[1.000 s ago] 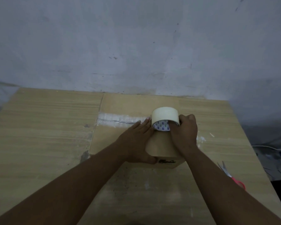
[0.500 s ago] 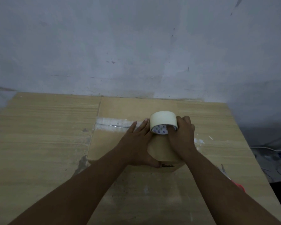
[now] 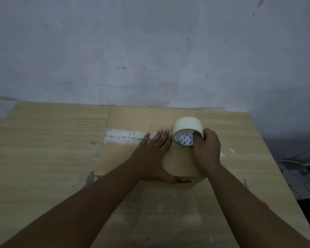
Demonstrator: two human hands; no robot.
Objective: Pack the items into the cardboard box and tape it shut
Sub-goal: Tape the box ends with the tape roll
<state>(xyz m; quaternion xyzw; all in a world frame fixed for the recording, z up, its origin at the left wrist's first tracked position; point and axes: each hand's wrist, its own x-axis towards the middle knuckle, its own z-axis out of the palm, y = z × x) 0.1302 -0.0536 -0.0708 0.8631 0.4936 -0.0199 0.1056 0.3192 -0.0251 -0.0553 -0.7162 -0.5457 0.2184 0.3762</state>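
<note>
Cardboard box (image 3: 181,158) mid-frame on the worktop (image 3: 43,149), flaps down, items out of sight inside. Along its top seam, a clear tape strip (image 3: 123,137), long axis running left to right across the frame, starting at the box's left edge and ending under the fingers of the left hand (image 3: 150,154). Left hand flat on the lid, fingers straight and close together, pressing down, fingertips on the strip and just beside the tape roll (image 3: 187,124). Roll on edge on the lid, right of centre, on the seam line. Right hand (image 3: 207,147) curled round the roll from the lower right, at least one finger hooked into the core.

Judged: packing done, taping about halfway along the seam. Untaped stretch lying to the right of the roll, so next pull likely rightward along the same axis toward the box's right edge, with the right hand, already on the roll, as the one to make it. Risk of drift off the seam if the pull slants.

Farther out: white cable (image 3: 293,161) at the right of the frame, grey wall (image 3: 150,51) across the top.
</note>
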